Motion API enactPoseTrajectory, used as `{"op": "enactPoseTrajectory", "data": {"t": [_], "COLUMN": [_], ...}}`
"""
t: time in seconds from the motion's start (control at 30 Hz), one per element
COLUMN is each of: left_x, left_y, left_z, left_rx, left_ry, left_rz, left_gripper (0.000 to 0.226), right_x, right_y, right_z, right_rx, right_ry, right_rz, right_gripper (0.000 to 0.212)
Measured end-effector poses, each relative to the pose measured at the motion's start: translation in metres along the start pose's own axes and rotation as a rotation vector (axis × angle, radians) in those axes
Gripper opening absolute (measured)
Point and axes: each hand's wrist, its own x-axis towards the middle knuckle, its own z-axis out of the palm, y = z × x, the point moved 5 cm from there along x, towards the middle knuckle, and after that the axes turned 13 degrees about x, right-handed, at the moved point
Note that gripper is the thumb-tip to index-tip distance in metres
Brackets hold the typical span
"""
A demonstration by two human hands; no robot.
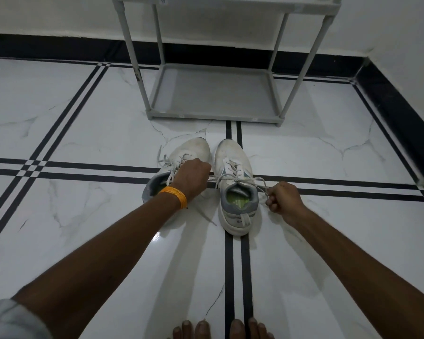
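Laces [231, 168] between left hand [194, 178], right hand [283, 200]

A single wide-angle camera, worn on the person's head, looks forward and steeply down over a tiled floor [83, 216]; both forearms [108, 253] run in from the near edge, and bare toes [203, 330] show at the very bottom; the left hand [194, 178] and right hand [283, 199], on the laces [261, 185] of a pair of white shoes [234, 155], sit close, at mid-frame; a grey rack [213, 117] stands farther off, cut by the top edge; the wall [59, 13] closes the far side and turns a corner at far right.
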Motion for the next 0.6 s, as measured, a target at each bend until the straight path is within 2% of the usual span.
{"op": "enactPoseTrajectory", "data": {"t": [0.07, 0.1, 0.17, 0.23, 0.3, 0.37, 0.4, 0.47, 0.6], "left_x": [0.001, 0.001, 0.001, 0.003, 0.002, 0.0, -0.002, -0.001, -0.005], "left_y": [-0.007, -0.009, -0.012, -0.003, 0.018, 0.039, 0.044, 0.045, 0.046], "left_z": [0.003, 0.0, -0.013, -0.028, -0.032, -0.017, -0.009, -0.002, -0.009], "left_rx": [-0.217, -0.327, -0.514, -0.584, -0.538, -0.447, -0.393, -0.307, -0.201], "left_ry": [0.022, 0.045, 0.142, 0.212, 0.154, 0.036, 0.008, 0.028, 0.125], "left_rz": [-0.041, -0.065, -0.082, -0.047, 0.089, 0.231, 0.269, 0.295, 0.3], "left_gripper": [0.017, 0.024, 0.044, 0.055, 0.057, 0.051, 0.046, 0.038, 0.024], "right_x": [-0.012, -0.017, -0.025, -0.044, -0.06, -0.063, -0.06, -0.055, -0.051], "right_y": [-0.008, -0.016, -0.039, -0.063, -0.064, -0.047, -0.038, -0.032, -0.031], "right_z": [0.003, 0.001, -0.007, 0.001, 0.032, 0.06, 0.066, 0.066, 0.057], "right_rx": [0.076, 0.069, -0.056, -0.366, -0.703, -1.047, -1.183, -1.276, -1.185], "right_ry": [-0.112, -0.118, -0.01, 0.085, -0.035, -0.166, -0.178, -0.152, -0.142], "right_rz": [0.126, 0.098, -0.17, -0.561, -0.764, -0.812, -0.811, -0.778, -0.82], "right_gripper": [0.008, 0.003, 0.018, 0.034, 0.041, 0.036, 0.031, 0.025, 0.024]}}
